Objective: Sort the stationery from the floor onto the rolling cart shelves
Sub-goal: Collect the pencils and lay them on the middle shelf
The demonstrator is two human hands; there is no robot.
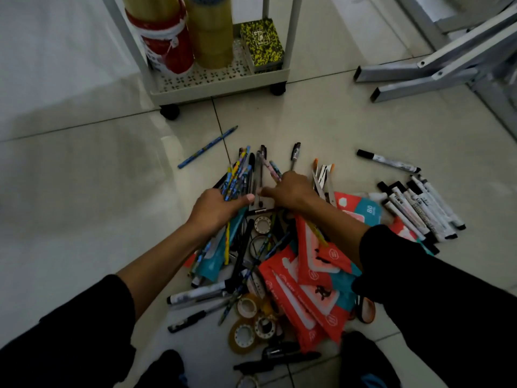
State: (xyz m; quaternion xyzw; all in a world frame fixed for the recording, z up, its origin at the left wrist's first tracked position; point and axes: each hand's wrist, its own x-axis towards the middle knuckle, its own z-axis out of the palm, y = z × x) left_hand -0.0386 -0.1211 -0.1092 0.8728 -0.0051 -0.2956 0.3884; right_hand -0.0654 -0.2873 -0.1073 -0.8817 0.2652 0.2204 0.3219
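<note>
A heap of stationery lies on the tiled floor in front of me: pencils, pens, red and teal packets point(310, 287), small tape rolls point(246, 329) and white markers point(419, 211). My left hand point(215, 208) grips a bundle of patterned pencils and pens point(240, 172) that fans out away from me. My right hand point(291, 189) reaches into the same spot, its fingers pinching a pen beside the bundle. The rolling cart point(221, 79) stands beyond the heap, its bottom shelf holding big tape rolls point(209, 32), a red roll point(167, 49) and a yellow-black box point(261, 43).
A single blue pencil point(208, 147) lies apart on the floor to the left of the heap, and one marker point(389, 161) lies apart on the right. Grey metal frame legs point(414, 77) stretch across the floor at the upper right. My knees frame the bottom edge.
</note>
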